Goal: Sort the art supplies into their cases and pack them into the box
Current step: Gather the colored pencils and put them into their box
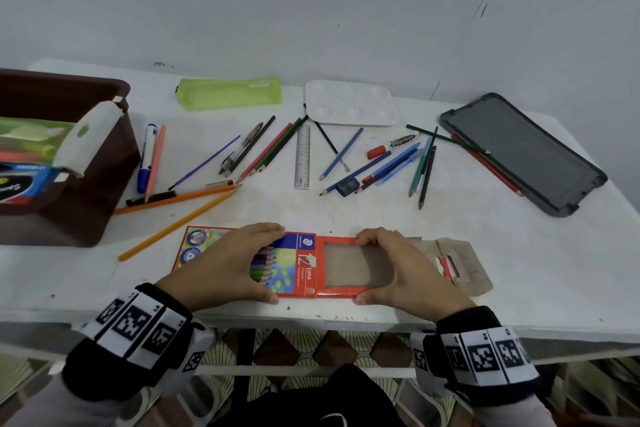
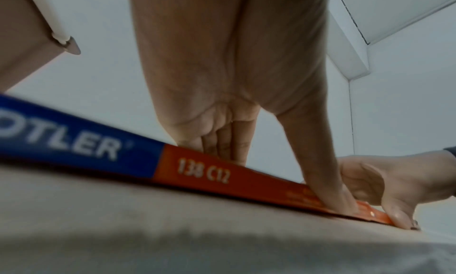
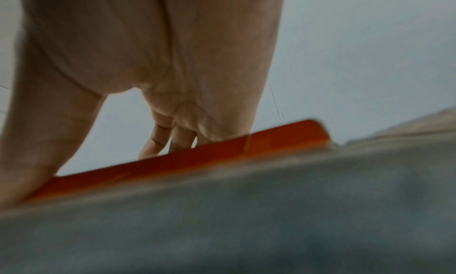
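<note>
While flat near the white table's [image 1: 519, 288] front edge, red cardboard colored-pencil case [image 1: 308, 274], gripped at both long edges by left hand [image 1: 225, 263] and right hand [image 1: 398, 267]. Beyond: scattered pencils [image 1: 266, 149], steel ruler [image 1: 302, 156], green mesh pouch [image 1: 228, 93], white palette [image 1: 349, 102], brown box [image 1: 69, 204] left.

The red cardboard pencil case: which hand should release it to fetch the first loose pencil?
Probably the left hand: the two orange pencils lie just beyond its fingers. The right hand already grips the red cardboard pencil case beside its open flap, so it can steady it.
</note>
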